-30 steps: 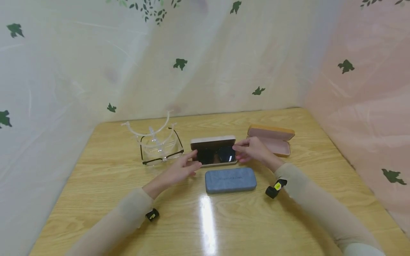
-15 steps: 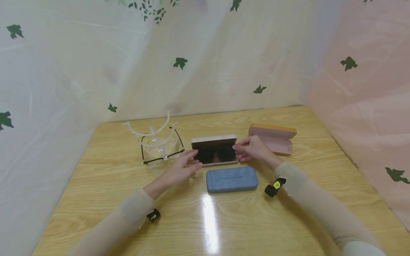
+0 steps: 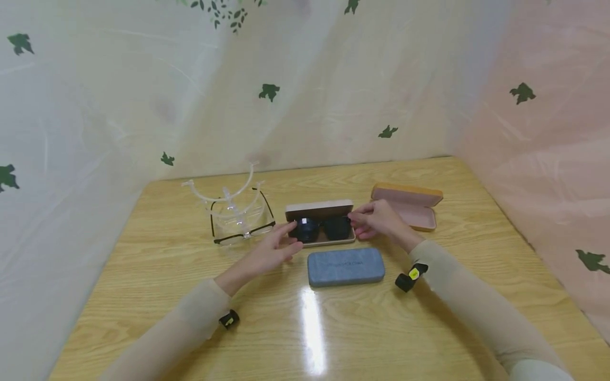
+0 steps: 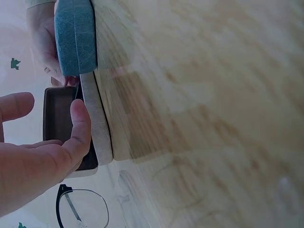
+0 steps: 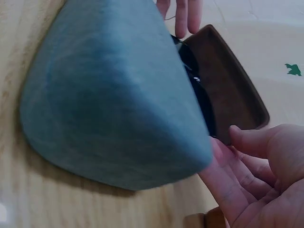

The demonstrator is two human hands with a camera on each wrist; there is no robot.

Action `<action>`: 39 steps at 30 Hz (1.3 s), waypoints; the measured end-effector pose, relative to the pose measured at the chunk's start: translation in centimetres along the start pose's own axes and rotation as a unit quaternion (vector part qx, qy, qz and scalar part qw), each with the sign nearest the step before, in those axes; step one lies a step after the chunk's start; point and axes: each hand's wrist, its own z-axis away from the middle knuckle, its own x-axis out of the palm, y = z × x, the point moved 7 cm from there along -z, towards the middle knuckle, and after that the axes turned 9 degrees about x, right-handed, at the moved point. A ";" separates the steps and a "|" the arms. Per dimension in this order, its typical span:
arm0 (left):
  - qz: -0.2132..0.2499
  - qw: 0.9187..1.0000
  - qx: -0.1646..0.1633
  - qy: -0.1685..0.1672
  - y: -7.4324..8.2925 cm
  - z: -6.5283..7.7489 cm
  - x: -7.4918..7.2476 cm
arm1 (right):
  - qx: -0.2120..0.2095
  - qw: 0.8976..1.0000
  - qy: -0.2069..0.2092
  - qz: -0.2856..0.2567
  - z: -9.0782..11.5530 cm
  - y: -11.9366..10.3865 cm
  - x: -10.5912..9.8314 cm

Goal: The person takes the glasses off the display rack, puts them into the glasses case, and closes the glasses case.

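Note:
Dark sunglasses (image 3: 337, 228) lie in an open glasses case (image 3: 320, 204) with a pale outside and brown lining. At their right end, my right hand (image 3: 378, 219) pinches the sunglasses between thumb and fingertips, partly hidden. My left hand (image 3: 269, 251) is at the other end, its forefinger touching the rim by the left lens and its thumb held apart. In the left wrist view the left hand (image 4: 52, 152) has its fingers spread before the case (image 4: 59, 114). A closed blue glasses case (image 3: 346, 267) lies in front; it blocks much of the right wrist view.
An open orange glasses case (image 3: 407, 203) with pink lining stands behind the right hand. To the left, a clear display stand (image 3: 229, 198) carries black-framed eyeglasses (image 3: 261, 228). A leaf-printed cloth (image 3: 305, 79) borders the wooden table (image 3: 157, 254).
The glint on the sunglasses has passed from the right lens to the left, so they have tilted slightly. Both hands stay nearly in place. The head view has shifted a little.

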 end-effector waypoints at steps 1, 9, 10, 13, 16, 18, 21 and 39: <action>0.003 1.000 0.003 0.000 0.1 0.0 0.0 | -0.002 1.000 -0.002 -0.003 0.1 -0.1 -0.2; -0.001 0.998 0.034 0.047 0.9 0.4 -0.7 | -0.011 1.000 -0.023 -0.009 0.9 -1.0 -1.3; -0.005 0.998 0.033 0.053 1.0 0.5 -0.8 | -0.011 1.000 -0.027 -0.009 0.9 -1.1 -1.3; -0.008 0.998 0.026 0.062 1.2 0.6 -0.8 | -0.011 0.999 -0.043 -0.012 1.0 -1.3 -1.2; -0.019 0.998 0.024 0.062 1.4 0.7 -0.6 | -0.009 0.998 -0.060 -0.014 1.0 -1.4 -0.9; -0.030 0.997 0.027 0.058 1.4 0.6 -0.5 | -0.007 0.997 -0.073 -0.012 1.0 -1.4 -0.7; -0.041 0.998 0.029 0.047 1.4 0.5 -0.3 | 0.000 0.997 -0.082 -0.009 0.8 -1.3 -0.5; 0.030 0.999 -0.003 0.018 0.8 -0.1 -0.2 | 0.016 0.997 -0.080 -0.017 0.7 -1.0 0.3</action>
